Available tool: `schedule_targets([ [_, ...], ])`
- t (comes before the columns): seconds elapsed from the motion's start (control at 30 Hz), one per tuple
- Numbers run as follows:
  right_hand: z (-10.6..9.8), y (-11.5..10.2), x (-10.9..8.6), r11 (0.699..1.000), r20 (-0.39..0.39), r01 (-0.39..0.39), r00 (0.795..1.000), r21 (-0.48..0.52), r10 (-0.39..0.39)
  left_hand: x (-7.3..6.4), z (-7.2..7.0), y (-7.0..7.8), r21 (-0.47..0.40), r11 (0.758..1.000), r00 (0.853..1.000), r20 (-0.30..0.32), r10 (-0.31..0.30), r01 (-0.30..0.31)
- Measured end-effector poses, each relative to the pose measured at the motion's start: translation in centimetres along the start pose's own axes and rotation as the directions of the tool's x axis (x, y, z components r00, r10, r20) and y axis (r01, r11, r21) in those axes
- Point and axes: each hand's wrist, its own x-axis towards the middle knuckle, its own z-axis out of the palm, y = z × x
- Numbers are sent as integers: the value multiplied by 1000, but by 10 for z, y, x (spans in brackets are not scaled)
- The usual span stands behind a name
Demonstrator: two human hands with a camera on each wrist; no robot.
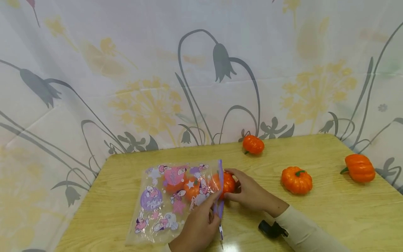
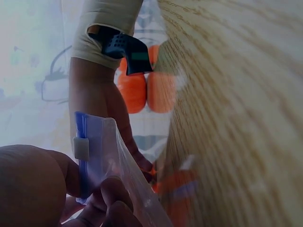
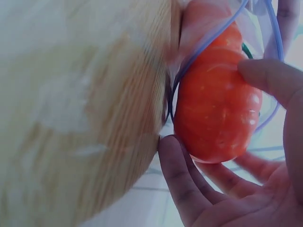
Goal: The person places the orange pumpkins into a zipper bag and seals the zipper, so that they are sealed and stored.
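Note:
A clear zip bag with pink and purple cartoon print lies on the table, its purple-edged mouth facing right. Orange toy pumpkins show through its printed film. My left hand pinches the bag's edge near the mouth; in the left wrist view a pale slider sits on the zip above those fingers. At the mouth, my right hand grips another orange pumpkin, thumb on one side and fingers on the other. The right wrist view shows this pumpkin partly inside the purple rim.
Three more pumpkins rest on the wooden table: one at the back, one right of my right hand, one near the right edge. A flower-printed cloth hangs behind. A black device is at my right wrist.

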Motion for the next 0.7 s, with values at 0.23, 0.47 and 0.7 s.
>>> schedule_targets([
  [0.23,-3,0,3,994,0,-58,998,92,58,2,-1,1,2,1000,1000,11,-5,5],
  [0.47,0,2,2,991,-11,-39,999,129,40,1,-1,2,6,1000,1000,19,-15,15],
  [0.7,0,0,1,990,3,-35,999,134,35,1,-2,2,7,1000,999,31,-29,29],
])
